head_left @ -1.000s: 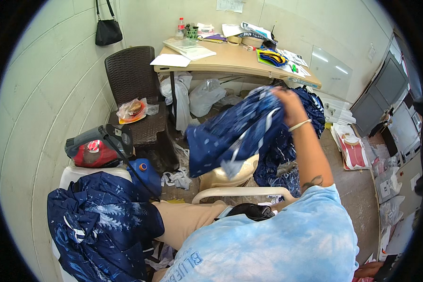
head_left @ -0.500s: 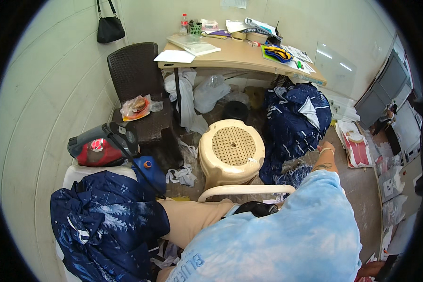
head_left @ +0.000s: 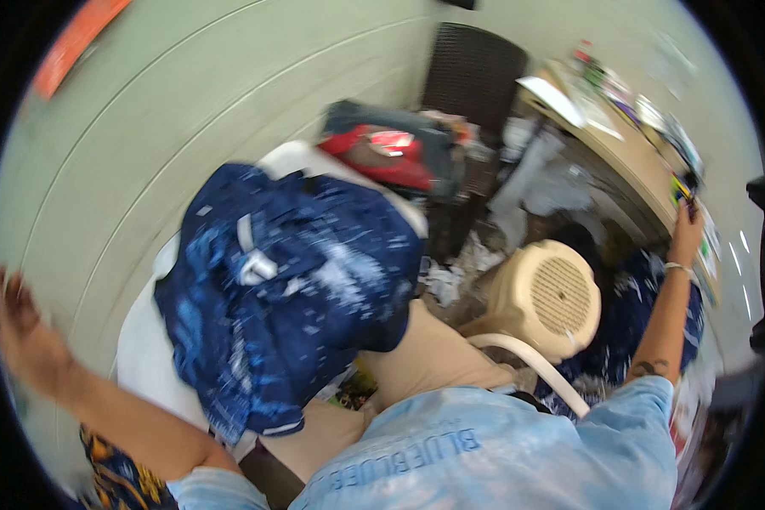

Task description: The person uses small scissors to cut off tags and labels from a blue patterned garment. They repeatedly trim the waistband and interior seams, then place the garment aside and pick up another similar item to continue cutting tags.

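Observation:
My left hand (head_left: 30, 340) is raised at the far left, beside the wall. Its blurred fingers are loosely curled but apart, and nothing shows in them. My right hand (head_left: 687, 231), with a pale band at the wrist, reaches to the front edge of the desk (head_left: 629, 166). Its fingers are bent in at a blue-and-yellow bundle (head_left: 681, 189); what they hold is blurred. Before me a heap of dark blue printed cloth (head_left: 289, 280), apparently garments, lies on a white surface (head_left: 140, 340), its edge close to my legs.
A red-and-grey case (head_left: 391, 149) stands behind the cloth, near a dark woven chair (head_left: 472, 72). A cream plastic stool (head_left: 561, 293) is right of my knees, beyond a curved cream bar (head_left: 527, 357). More dark blue cloth (head_left: 608, 348) lies below the desk; plastic bags (head_left: 561, 187) are under it.
The view has swung left, so the cloth heap is now central. My left arm has come into view, raised. My right hand has gone from beside the floor cloth up to the desk.

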Demonstrator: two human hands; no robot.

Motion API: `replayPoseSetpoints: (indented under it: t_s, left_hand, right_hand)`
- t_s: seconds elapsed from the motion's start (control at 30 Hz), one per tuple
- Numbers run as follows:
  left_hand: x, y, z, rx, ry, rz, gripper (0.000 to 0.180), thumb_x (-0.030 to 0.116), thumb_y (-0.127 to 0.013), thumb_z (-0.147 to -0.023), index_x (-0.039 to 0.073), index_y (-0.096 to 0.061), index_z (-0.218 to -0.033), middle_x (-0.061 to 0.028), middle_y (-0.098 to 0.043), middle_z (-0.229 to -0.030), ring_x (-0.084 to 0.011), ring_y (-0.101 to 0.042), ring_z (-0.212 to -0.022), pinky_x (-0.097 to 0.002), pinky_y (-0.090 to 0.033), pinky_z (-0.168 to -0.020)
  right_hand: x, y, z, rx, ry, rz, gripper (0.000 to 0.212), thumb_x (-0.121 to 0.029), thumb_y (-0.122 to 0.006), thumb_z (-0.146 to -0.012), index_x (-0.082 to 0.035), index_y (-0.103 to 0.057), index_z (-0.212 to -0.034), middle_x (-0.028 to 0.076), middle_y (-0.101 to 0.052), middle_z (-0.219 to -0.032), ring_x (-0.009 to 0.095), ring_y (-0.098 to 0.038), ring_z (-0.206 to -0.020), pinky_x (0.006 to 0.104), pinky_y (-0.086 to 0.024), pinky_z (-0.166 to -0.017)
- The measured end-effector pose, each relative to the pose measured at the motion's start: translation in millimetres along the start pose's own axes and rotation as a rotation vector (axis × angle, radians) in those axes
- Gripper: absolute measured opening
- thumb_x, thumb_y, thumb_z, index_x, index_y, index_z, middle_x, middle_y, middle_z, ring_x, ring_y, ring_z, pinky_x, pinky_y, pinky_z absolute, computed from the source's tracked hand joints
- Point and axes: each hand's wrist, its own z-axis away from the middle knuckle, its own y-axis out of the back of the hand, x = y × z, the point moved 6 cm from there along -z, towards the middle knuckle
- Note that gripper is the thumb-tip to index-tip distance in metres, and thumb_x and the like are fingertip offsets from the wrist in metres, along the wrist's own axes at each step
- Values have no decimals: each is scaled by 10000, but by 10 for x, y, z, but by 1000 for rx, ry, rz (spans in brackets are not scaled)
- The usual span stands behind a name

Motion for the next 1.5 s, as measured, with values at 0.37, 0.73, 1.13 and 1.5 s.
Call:
replayPoseSetpoints:
  t_s: [0.37, 0.73, 1.13, 1.5]
  left_hand:
    - [-1255, -546, 840, -435, 663, -432, 210, 242, -594, -914, 109, -650, -1067, -9, -668, -995, -118, -607, -942, -289, -455, -811]
    - [-1604, -265, 1343, -617, 957, -965, 481, 462, -666, -836, 5, -679, -984, -189, -691, -949, -301, -654, -901, -377, -503, -796]
    - [-1312, -428, 1285, -760, 691, -919, 319, 278, -690, -873, 16, -523, -947, -137, -586, -790, -227, -546, -744, -352, -441, -671]
    - [-913, -916, 1214, -681, 625, -171, 195, 71, -655, -898, 47, -544, -1056, 2, -549, -920, -104, -521, -941, -252, -422, -837]
  right_hand:
    - [-5463, -1959, 2824, -463, 1098, -994, 414, -70, -642, -878, -82, -553, -1282, 120, -605, -1094, 207, -605, -885, 319, -504, -800]
    - [-6025, -3023, 4614, -1378, 872, -1023, 164, -93, -649, -884, 7, -645, -1014, 144, -690, -887, 211, -675, -833, 298, -507, -749]
    - [-5978, -3073, 4617, -1398, 815, -1112, 146, -23, -669, -839, 4, -667, -983, 125, -672, -937, 201, -639, -804, 277, -493, -747]
    - [-6030, -2724, 4656, -1398, 907, -1341, 428, 28, -697, -806, -85, -645, -1216, 62, -646, -1128, 45, -496, -686, 192, -405, -613]
